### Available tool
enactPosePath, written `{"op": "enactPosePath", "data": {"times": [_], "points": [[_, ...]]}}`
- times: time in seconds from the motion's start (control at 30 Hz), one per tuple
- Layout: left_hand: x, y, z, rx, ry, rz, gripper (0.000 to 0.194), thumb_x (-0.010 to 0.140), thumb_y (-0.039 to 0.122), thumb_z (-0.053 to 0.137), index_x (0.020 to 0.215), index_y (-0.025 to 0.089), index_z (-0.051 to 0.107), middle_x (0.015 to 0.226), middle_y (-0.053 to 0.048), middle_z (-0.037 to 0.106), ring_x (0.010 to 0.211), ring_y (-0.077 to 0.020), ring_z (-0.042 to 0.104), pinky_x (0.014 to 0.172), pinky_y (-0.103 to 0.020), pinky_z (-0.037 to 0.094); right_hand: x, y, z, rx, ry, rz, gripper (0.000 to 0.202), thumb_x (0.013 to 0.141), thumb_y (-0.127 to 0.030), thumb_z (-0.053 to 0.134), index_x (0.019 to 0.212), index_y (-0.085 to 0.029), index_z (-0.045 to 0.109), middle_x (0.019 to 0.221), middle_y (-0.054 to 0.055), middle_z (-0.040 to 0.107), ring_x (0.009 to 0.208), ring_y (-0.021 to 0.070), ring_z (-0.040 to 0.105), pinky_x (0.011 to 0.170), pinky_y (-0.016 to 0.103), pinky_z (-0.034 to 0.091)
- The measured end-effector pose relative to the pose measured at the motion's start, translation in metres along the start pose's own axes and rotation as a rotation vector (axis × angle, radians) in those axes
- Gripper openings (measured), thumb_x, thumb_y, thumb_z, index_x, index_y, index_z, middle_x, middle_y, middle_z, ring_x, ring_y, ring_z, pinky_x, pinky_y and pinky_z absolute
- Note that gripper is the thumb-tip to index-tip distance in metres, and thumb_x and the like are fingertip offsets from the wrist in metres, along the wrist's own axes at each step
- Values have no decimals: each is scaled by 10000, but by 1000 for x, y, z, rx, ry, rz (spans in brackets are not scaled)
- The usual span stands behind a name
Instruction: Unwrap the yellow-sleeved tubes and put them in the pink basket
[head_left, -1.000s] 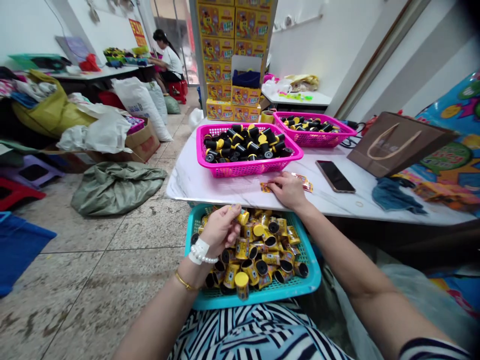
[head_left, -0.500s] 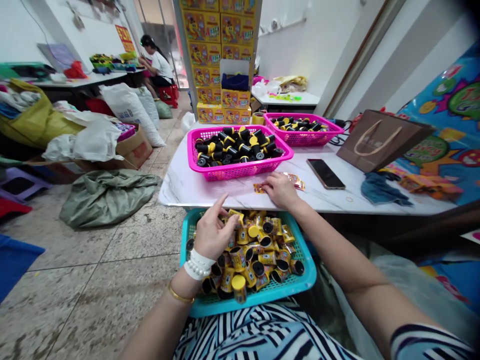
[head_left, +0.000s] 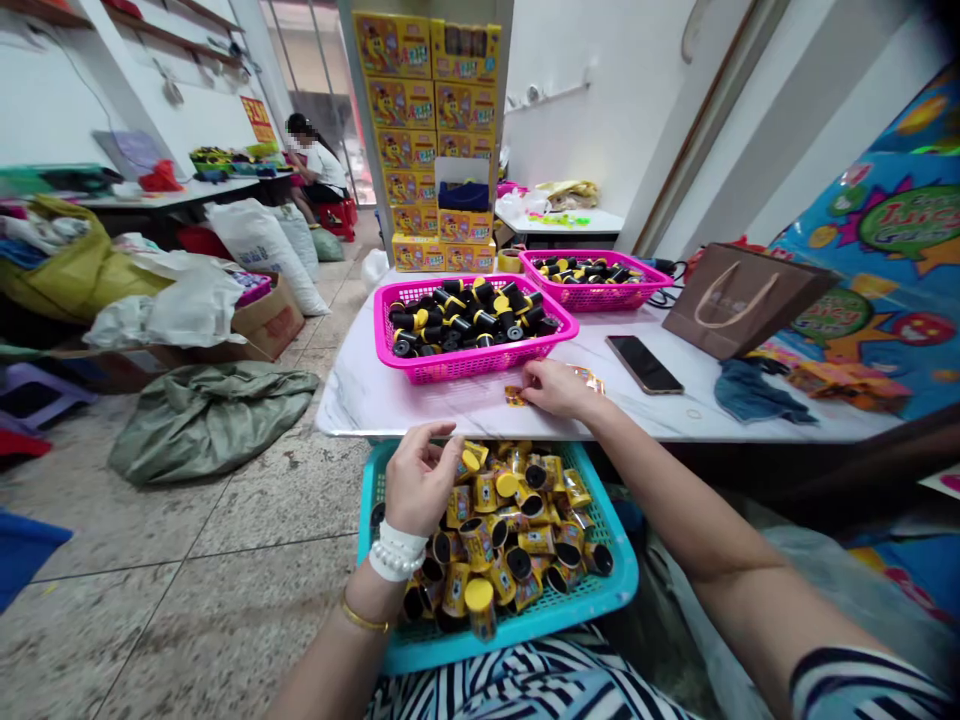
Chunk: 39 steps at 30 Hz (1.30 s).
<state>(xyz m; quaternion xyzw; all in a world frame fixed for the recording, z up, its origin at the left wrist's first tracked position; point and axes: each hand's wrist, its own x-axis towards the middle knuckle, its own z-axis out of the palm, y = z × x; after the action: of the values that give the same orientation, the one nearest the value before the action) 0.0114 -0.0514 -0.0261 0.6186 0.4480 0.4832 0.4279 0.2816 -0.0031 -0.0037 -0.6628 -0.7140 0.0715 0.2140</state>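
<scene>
Over the left side of the turquoise basket (head_left: 619, 590), my left hand (head_left: 421, 478) is held with its fingers curved and the thumb apart, and no object shows in it. Under and beside it lie several small canisters (head_left: 480, 597) in yellow printed wrap, with yellow or black ends, piled in the basket. My right hand (head_left: 556, 388) rests on the white table, its fingertips pinched on a small orange-yellow printed wrapper (head_left: 514, 396). More printed wrappers (head_left: 591, 380) lie just behind that hand, partly covered by it.
A pink basket (head_left: 480, 362) of black-and-yellow canisters stands on the table (head_left: 352, 400), with a second pink basket (head_left: 600, 297) behind it. A phone (head_left: 645, 363), a paper bag (head_left: 739, 300) and a blue cloth (head_left: 757, 390) lie to the right. Yellow boxes (head_left: 405, 105) are stacked behind.
My left hand has drawn slightly left, its index finger now bent instead of raised. My right hand stays at the wrappers, its fingers closer to the left one. The view has tilted up a little.
</scene>
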Motion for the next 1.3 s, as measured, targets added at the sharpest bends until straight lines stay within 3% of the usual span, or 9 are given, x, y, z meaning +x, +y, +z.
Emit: {"op": "enactPosePath", "data": {"times": [0.13,0.27,0.4,0.5,0.63,0.8,1.0,1.17,1.3], "points": [[1,0,2,-48,-47,-57,298,810,389,714,981,147,732,797,-53,713,623,-136,600,592,-237,495,-5,-3,3,110,91,33,259,767,-89,615,1004,-173,680,780,23,718,690,161,611,658,260,420],[1,3,3,-173,-78,-130,287,796,400,734,921,141,727,721,-23,678,570,-101,550,537,-199,452,-12,-13,0,240,212,47,85,835,-207,620,812,-180,697,788,35,727,710,165,623,676,274,444],[-3,8,8,-291,-78,-185,317,793,439,749,874,135,719,662,-9,644,510,-70,492,464,-166,377,-31,-41,-3,367,333,56,219,893,-347,600,760,-177,636,676,10,664,599,137,563,581,256,422],[-11,15,14,-385,-74,-216,370,791,465,754,962,141,700,793,-43,698,507,-60,500,452,-168,379,-57,-73,0,548,377,26,277,912,-389,601,721,-188,596,588,-24,573,536,115,494,529,244,383],[-30,26,16,-501,-13,-245,363,784,473,768,956,169,670,782,-8,667,497,-52,494,452,-164,387,-95,-109,13,724,316,10,269,933,-375,601,736,-192,598,605,-29,554,546,109,486,522,237,384],[-56,31,7,-564,143,-263,327,804,483,749,825,167,671,533,67,490,427,-45,374,397,-155,292,-120,-121,31,717,375,-21,217,930,-309,626,746,-198,601,628,-35,535,568,106,473,554,242,386],[-59,27,-3,-549,48,-382,424,728,544,791,822,132,752,503,59,461,425,-34,323,385,-159,230,-120,-124,35,655,365,-276,164,926,-216,622,767,-205,582,674,-24,528,615,117,492,594,249,409],[-48,20,-14,-571,74,-454,420,585,468,903,759,117,751,465,59,486,408,-20,304,382,-159,198,-117,-130,43,491,281,-405,142,915,-183,609,774,-194,591,674,-6,565,617,129,535,588,249,423],[-48,11,-22,-654,16,-497,452,612,516,875,697,141,637,401,93,430,340,-12,285,366,-155,165,-98,-127,31,457,75,-512,154,896,-200,622,744,-176,626,659,5,613,596,124,554,570,242,428]]}}
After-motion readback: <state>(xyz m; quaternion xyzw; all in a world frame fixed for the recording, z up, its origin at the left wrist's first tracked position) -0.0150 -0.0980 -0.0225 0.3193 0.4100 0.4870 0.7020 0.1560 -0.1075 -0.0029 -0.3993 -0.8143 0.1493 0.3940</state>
